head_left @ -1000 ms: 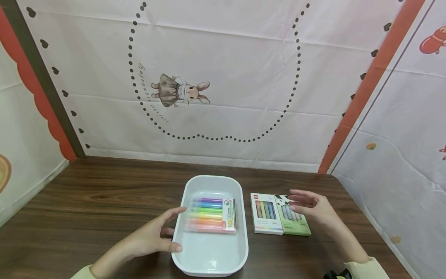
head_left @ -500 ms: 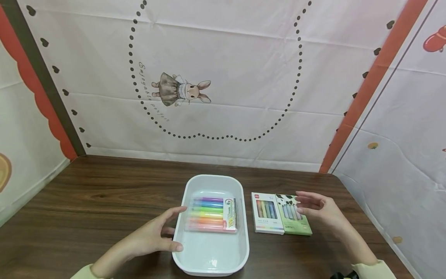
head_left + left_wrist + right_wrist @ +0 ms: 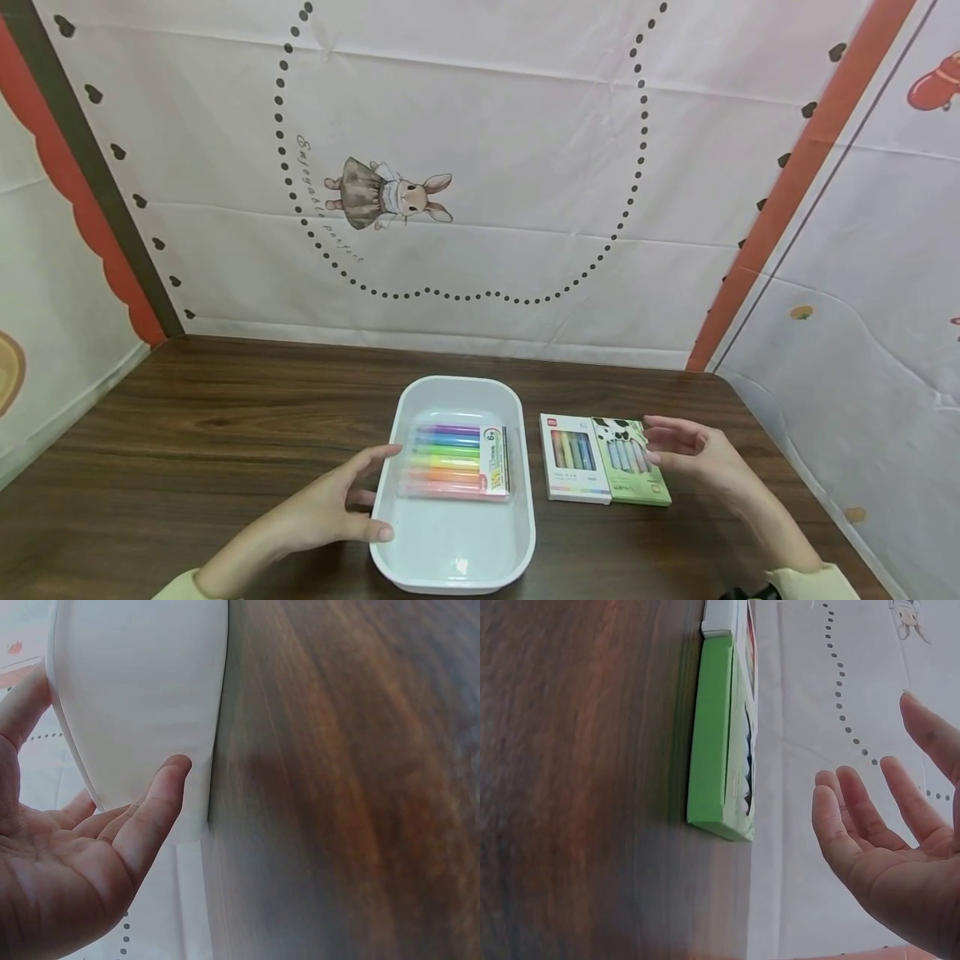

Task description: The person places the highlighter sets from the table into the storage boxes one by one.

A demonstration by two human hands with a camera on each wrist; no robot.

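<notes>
A white plastic tray stands on the table, holding a clear pack of rainbow-coloured pens. My left hand rests against its left side, thumb and index fingertip at the rim. In the left wrist view, the other fingers lie fairly straight along the outer wall. Right of the tray lie a white box and a green cow-print box, side by side, both with windows showing coloured sticks. My right hand hovers by the green box's right edge, fingers relaxed, apart from the box in the right wrist view.
The dark wood table meets a white patterned cloth at its back, with cloth walls on both sides. A dark object shows partly by the right sleeve at the bottom edge.
My right hand has shifted slightly to the right, uncovering more of the green box. The left hand, tray and boxes look unmoved.
</notes>
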